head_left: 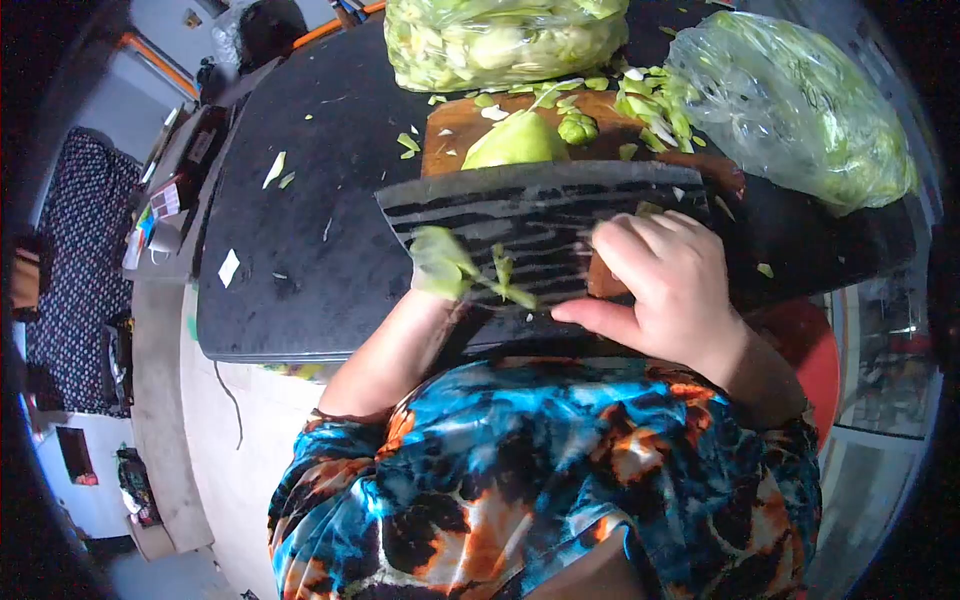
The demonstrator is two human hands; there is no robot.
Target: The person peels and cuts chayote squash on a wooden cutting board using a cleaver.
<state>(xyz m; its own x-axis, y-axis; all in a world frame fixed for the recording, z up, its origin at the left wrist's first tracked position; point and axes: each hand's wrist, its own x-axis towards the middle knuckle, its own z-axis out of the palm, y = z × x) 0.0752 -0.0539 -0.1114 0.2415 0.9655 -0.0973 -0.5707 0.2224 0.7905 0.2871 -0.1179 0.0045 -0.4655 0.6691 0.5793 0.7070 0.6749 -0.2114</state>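
Note:
A wide dark cleaver blade with pale streaks (530, 205) lies across the near side of a wooden cutting board (440, 135). My right hand (660, 280) is closed on the cleaver at its right end, with the thumb stretched to the left. My left hand (436, 285) is at the blade's left end; its fingers are hidden by the blade and a blurred, pale green peel-like piece (440, 262). Beyond the blade, a pale green vegetable (515, 140) rests on the board beside a smaller green piece (578, 128).
Two clear plastic bags of green vegetable pieces stand at the back, one in the middle (505, 45) and one at right (800, 110). Green scraps (650, 105) lie between them. More bits are scattered over the black table (270, 230). A red stool (805, 350) is at right.

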